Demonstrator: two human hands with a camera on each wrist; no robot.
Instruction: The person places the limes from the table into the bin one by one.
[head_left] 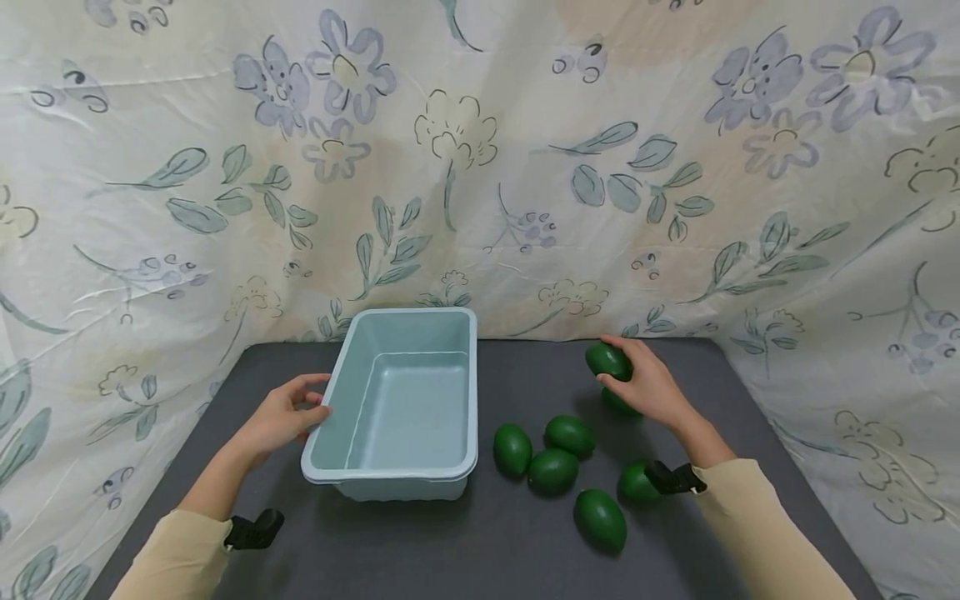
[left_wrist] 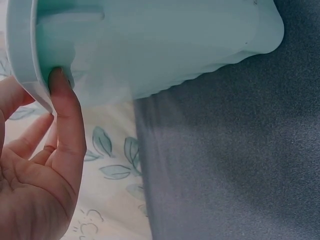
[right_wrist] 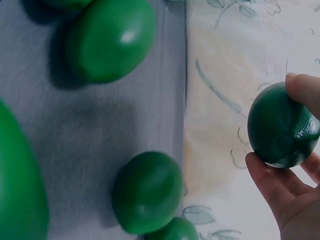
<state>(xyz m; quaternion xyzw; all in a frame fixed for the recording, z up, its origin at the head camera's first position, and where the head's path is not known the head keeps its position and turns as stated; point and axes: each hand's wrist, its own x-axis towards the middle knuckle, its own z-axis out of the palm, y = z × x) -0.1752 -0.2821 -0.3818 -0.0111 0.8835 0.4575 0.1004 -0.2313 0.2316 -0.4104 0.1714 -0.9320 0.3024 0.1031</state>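
Observation:
A light blue-green plastic tub [head_left: 477,392] stands left of centre with nothing inside. At its left rim is my left hand [head_left: 281,417]; in the left wrist view its fingers [left_wrist: 67,110] pinch the edge from both sides. My right hand [head_left: 651,385] holds a green lime [head_left: 607,360] between thumb and fingers, raised over the back right of the table. The right wrist view shows this held lime [right_wrist: 275,127] with a glossy, dimpled skin. Just below it another lime [head_left: 621,402] is partly hidden by the hand.
Several more limes lie on the dark grey table [head_left: 525,550] right of the tub, among them a lime [head_left: 513,450] close to its side and a lime [head_left: 600,521] nearer the front. One lime [head_left: 637,483] is partly behind the right wrist strap. Flowered cloth [head_left: 525,208] hangs behind.

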